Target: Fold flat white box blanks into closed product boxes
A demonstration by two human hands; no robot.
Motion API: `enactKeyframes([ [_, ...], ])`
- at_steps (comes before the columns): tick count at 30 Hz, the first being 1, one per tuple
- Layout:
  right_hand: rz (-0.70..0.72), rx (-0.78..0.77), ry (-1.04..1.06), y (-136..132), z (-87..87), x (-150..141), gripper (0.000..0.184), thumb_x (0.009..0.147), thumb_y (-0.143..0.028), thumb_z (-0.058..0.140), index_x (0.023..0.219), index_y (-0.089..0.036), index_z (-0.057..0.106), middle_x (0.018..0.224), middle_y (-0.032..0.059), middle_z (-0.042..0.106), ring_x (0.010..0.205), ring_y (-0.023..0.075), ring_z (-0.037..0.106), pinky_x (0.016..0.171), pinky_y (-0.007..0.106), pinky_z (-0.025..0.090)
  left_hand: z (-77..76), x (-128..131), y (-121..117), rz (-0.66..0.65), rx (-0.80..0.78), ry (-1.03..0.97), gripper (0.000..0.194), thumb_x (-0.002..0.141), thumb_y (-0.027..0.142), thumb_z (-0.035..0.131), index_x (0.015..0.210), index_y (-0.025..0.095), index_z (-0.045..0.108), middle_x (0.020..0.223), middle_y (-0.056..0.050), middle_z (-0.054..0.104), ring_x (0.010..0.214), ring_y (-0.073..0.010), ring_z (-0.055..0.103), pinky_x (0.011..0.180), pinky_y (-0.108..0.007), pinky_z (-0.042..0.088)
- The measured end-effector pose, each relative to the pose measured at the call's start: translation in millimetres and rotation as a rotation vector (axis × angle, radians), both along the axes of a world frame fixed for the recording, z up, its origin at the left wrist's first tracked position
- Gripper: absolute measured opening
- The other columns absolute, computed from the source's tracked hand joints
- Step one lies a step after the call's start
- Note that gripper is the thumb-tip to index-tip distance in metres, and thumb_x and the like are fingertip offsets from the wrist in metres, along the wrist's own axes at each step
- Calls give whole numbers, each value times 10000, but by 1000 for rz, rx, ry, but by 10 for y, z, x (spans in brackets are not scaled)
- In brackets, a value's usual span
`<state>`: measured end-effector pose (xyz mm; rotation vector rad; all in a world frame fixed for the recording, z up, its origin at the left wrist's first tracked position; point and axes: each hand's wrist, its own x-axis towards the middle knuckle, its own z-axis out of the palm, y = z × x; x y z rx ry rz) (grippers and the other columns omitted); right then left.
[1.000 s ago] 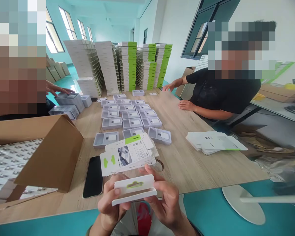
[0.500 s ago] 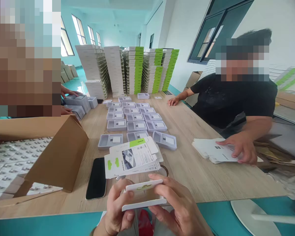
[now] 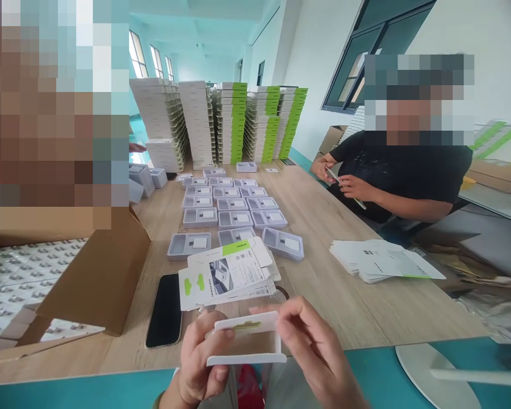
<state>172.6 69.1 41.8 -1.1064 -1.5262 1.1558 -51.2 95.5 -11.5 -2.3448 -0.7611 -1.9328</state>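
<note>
Close to the table's near edge I hold a small white cardboard box (image 3: 246, 341) with a green hang tab, opened up so its hollow inside shows. My left hand (image 3: 202, 363) grips its left side, thumb on the front. On the right, my right hand (image 3: 313, 349) pinches the box's right wall and top flap. Just beyond lies a fanned stack of flat white and green box blanks (image 3: 225, 272). Past it, rows of grey trays (image 3: 230, 210) holding white parts run down the wooden table (image 3: 323, 284).
A black phone (image 3: 165, 309) lies face up left of my hands. An open brown carton (image 3: 89, 272) of packed parts stands at the left. Tall box stacks (image 3: 230, 119) fill the far end. A person in black sits at the right, near another blank stack (image 3: 383, 261).
The box in my hands has been opened from nearly flat to a hollow shape. The person at the right took a blank from their stack and now holds it in both hands.
</note>
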Motion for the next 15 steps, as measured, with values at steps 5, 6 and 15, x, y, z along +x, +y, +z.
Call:
enactKeyframes([
  [5,272,-82,-384,259,478,-26,269,907,-393,822,979,-280,589,836,-17,799,741,202,704,612,272,472,-2,50,18,-118,-5,75,346,1141,404,365,1205,192,631,910,-54,686,685,-164,717,611,-264,641],
  [6,308,19,-508,303,559,-43,234,914,-357,820,917,-267,604,780,-25,764,711,191,667,621,279,440,-14,63,18,-130,-5,82,351,1139,406,366,1217,193,634,900,-59,696,682,-172,721,611,-274,645],
  [15,412,481,-731,490,681,-162,375,930,-131,720,681,-210,451,603,-96,485,582,99,453,644,276,348,-145,-17,-34,-147,-83,68,391,1112,264,481,1495,198,521,1187,-152,761,1067,-198,783,940,-295,652],
])
